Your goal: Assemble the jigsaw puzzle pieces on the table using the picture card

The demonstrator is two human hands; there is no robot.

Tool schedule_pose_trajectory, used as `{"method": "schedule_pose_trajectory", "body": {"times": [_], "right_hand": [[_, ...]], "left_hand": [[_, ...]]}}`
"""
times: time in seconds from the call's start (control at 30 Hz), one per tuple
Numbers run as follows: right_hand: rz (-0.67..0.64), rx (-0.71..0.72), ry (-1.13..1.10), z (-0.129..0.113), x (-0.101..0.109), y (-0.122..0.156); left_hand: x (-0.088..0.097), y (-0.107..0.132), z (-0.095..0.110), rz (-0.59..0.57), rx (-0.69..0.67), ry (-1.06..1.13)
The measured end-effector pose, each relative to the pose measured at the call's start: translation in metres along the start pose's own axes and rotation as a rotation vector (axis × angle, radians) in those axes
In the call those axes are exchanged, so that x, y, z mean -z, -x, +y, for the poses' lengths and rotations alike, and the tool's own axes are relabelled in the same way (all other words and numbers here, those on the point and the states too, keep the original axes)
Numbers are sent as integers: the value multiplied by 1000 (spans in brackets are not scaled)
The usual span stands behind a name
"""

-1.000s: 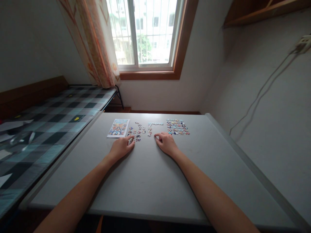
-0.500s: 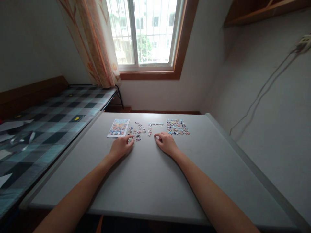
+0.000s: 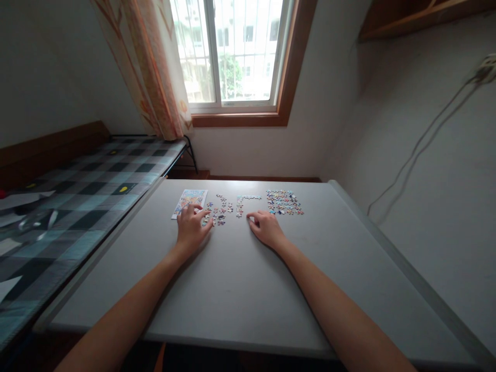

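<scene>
Small jigsaw pieces lie on a grey table. A loose scatter of pieces sits in the middle, a joined strip of pieces beside it, and a denser heap of pieces to the right. A colourful reference picture card lies at the left. My left hand rests flat with its fingers stretched out, the tips on the card's near edge and the scatter's left side. My right hand lies on the table, fingers loosely curled, just below the strip, with its fingertips touching the table there.
A bed with a checked blue and black cover stands against the table's left edge. A window with a patterned curtain is behind the table. A white wall with a hanging cable runs along the right.
My left hand has slid forward and left, from the near side of the scatter up to the card's edge, with its fingers spreading. My right hand has stayed put.
</scene>
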State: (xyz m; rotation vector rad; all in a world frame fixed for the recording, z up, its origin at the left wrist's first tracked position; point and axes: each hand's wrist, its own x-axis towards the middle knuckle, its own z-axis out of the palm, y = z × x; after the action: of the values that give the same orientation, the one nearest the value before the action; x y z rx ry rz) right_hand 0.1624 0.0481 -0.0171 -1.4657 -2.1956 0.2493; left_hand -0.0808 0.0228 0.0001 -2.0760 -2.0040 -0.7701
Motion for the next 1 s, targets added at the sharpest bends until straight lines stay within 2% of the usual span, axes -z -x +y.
{"method": "schedule_pose_trajectory", "body": {"times": [0.13,0.43,1.0], "right_hand": [[-6,-2,11,0,0,-1],[-6,4,12,0,-1,-1],[-24,-9,19,-1,0,-2]], "left_hand": [[-6,-4,3,14,79,5],[-18,-12,5,-33,255,87],[-17,-16,5,-75,283,77]]}}
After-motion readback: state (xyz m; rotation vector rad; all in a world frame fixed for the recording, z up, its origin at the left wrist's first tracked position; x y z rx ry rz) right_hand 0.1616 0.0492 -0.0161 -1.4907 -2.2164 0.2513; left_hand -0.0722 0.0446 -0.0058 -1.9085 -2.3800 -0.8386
